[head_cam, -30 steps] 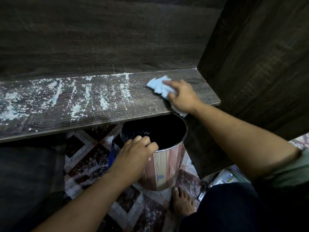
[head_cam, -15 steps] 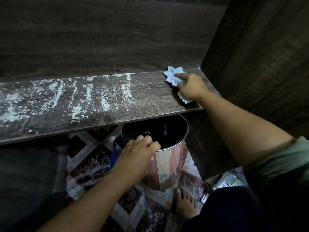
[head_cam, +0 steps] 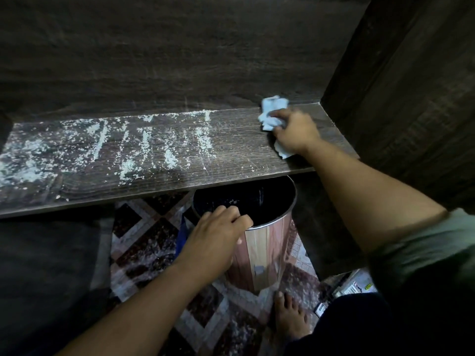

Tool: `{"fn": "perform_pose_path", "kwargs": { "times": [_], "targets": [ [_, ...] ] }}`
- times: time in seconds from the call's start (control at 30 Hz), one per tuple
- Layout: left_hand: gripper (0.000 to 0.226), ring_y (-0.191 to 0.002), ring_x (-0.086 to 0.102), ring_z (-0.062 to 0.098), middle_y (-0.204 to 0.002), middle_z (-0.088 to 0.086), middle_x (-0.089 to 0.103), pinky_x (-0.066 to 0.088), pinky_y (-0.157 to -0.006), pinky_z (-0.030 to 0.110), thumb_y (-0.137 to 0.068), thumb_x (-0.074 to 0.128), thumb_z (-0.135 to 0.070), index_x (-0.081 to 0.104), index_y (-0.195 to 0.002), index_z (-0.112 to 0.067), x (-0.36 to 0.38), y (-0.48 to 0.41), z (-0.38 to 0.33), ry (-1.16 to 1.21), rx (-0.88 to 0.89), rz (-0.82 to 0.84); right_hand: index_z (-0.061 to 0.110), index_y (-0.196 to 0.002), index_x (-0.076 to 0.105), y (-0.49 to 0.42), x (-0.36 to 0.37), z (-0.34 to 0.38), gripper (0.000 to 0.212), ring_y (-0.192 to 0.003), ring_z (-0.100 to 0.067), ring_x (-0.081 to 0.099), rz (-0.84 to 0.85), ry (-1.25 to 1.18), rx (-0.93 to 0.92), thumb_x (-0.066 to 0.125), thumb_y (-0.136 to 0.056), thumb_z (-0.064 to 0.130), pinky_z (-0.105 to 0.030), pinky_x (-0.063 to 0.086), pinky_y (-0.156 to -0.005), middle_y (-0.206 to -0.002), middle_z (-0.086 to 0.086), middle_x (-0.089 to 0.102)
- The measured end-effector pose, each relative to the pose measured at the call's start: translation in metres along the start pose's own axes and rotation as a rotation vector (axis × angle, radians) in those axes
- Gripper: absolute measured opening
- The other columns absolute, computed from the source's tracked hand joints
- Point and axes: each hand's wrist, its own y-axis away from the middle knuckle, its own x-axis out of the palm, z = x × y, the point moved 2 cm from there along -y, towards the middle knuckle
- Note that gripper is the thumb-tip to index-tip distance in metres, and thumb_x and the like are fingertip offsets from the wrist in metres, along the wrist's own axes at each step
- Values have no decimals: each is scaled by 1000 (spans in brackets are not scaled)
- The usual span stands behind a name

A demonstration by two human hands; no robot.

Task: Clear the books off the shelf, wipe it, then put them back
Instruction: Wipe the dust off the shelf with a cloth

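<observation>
Dim, uneven light with soft blur

The shelf (head_cam: 231,150) is brightest left of the right hand (head_cam: 293,132), which is smeared by motion; shadow deepens above and right of it, and the shelf's edge bows from wide-angle distortion.

We note a wood-patterned waste bin (head_cam: 262,255) upright on a patterned rug (head_cam: 144,242); a bare foot (head_cam: 289,316) just beside the bin; printed packets (head_cam: 352,289) near it.

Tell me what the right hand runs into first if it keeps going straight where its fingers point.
Probably the shelf's back panel: the right hand, pressing the cloth, points up-left toward it. Depth is uncertain.
</observation>
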Motion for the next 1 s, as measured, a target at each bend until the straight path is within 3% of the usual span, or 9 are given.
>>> {"fn": "perform_pose_path", "kwargs": {
  "times": [0.07,0.13,0.27,0.37,0.47,0.57,0.7,0.83,1.0],
  "targets": [
    [48,-75,51,19,-82,-5,50,47,-59,35,-60,83,-6,61,-99,-23,0,0,-1,4,10,-1,31,-129,60,-1,-3,5,40,-121,-31,52,-83,-76,-22,54,-90,28,-36,43,-102,-135,-10,55],
    [46,-75,51,19,-83,-5,50,48,-60,36,-61,82,-6,60,-98,-22,0,1,-3,-3,22,-2,27,-137,50,-11,-10,0,47,-129,-36,40,-228,161,70,50,-92,35,-40,34,-105,-145,-14,41],
    [47,-76,52,20,-83,-4,51,48,-60,37,-61,82,-5,60,-98,-22,3,1,-1,-2,26,-2,19,-154,12,-27,-13,-43,72,-147,-34,2,46,252,336,31,-96,58,-47,11,-116,-161,-16,4],
    [45,-76,52,21,-83,-4,51,48,-60,38,-62,82,-6,60,-98,-23,3,-1,0,-3,16,1,20,-153,19,-19,-2,-32,64,-139,-38,21,17,249,351,29,-98,51,-49,20,-111,-156,-18,19],
    [44,-76,54,23,-82,-2,52,49,-60,40,-62,82,-8,60,-98,-22,3,-5,0,5,11,-2,26,-144,37,4,22,28,53,-128,-36,36,-53,241,55,42,-94,41,-43,32,-102,-144,-15,41],
    [43,-77,54,23,-83,-2,52,49,-61,40,-64,81,-8,60,-99,-21,4,-4,-1,7,17,-3,28,-136,52,14,36,65,49,-122,-34,46,-79,-26,-172,45,-88,31,-38,38,-100,-135,-9,53],
    [44,-78,54,24,-84,-2,53,49,-61,39,-63,82,-9,61,-100,-22,3,0,0,-8,10,-9,28,-142,42,-5,13,47,52,-125,-32,40,-359,40,75,49,-90,31,-41,33,-100,-141,-9,44],
    [50,-77,54,22,-84,-3,52,48,-59,37,-59,85,-7,59,-100,-22,2,5,4,1,16,-3,27,-149,27,-18,11,6,57,-140,-34,23,-79,149,296,34,-96,46,-50,19,-110,-158,-8,22],
    [46,-78,53,20,-85,-4,52,48,-61,36,-63,84,-8,60,-100,-23,-3,11,5,5,22,-15,30,-143,41,-7,24,30,50,-129,-35,37,-17,179,-70,45,-93,36,-43,30,-105,-148,-8,39]
  ]
}}
